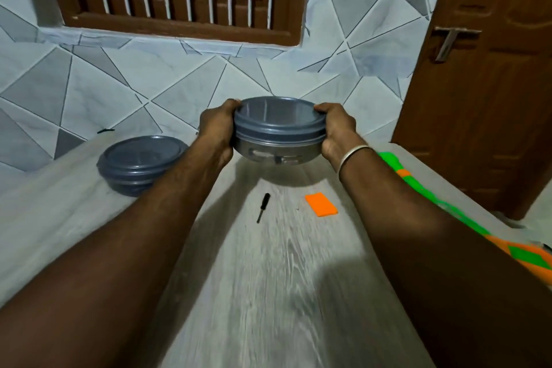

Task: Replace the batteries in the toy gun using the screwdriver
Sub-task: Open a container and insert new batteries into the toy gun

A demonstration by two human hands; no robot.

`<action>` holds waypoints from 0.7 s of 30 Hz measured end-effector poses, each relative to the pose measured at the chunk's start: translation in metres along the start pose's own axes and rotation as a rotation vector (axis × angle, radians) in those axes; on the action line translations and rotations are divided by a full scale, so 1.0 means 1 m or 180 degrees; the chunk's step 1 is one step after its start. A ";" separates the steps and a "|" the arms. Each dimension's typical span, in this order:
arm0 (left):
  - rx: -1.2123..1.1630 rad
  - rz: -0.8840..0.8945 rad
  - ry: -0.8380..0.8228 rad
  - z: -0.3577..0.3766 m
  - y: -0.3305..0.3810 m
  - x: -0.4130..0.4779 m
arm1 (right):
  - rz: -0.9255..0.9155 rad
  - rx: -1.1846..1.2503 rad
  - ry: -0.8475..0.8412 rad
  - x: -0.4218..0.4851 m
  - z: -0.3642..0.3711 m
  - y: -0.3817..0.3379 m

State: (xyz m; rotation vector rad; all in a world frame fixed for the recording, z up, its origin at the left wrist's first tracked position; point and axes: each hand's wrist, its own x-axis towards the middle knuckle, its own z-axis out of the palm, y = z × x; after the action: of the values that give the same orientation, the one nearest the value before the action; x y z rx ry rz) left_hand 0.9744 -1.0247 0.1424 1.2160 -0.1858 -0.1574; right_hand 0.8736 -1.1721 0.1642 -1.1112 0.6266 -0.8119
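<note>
I hold a round steel container with a grey lid (279,131) just above the table, my left hand (216,128) on its left side and my right hand (336,128) on its right. A small black screwdriver (263,207) lies on the table below it. Beside the screwdriver lies an orange battery cover (321,204), with a tiny screw-like speck (298,208) to its left. The green and orange toy gun (442,206) lies along the table's right edge, partly hidden behind my right forearm.
A second lidded grey container (140,164) stands at the left rear of the grey wood-grain table (268,293). A tiled wall and a barred window are behind. A brown door (484,84) stands at the right.
</note>
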 end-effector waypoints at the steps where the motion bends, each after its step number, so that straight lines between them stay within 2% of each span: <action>1: 0.0015 -0.0026 0.0122 0.000 -0.006 0.012 | 0.0044 -0.0054 0.0012 0.011 0.006 0.009; 9: 0.0050 -0.0194 0.0578 0.004 -0.052 0.055 | 0.0240 -0.0248 0.0162 0.057 0.015 0.055; 14: -0.0116 -0.0108 0.0523 0.010 -0.050 0.056 | 0.0240 -0.0181 0.0144 0.059 0.013 0.055; 19: -0.0464 0.0139 0.0574 0.014 -0.034 0.049 | 0.0179 -0.0054 -0.0342 0.044 0.023 0.039; 21: -0.0523 0.0183 0.0593 0.016 -0.031 0.047 | 0.0138 -0.0044 -0.0327 0.038 0.027 0.036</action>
State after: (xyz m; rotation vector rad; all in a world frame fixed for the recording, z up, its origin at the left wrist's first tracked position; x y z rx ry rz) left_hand 1.0160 -1.0599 0.1217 1.0537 -0.0439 -0.0085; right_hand 0.9253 -1.1813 0.1377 -1.1408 0.5690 -0.7096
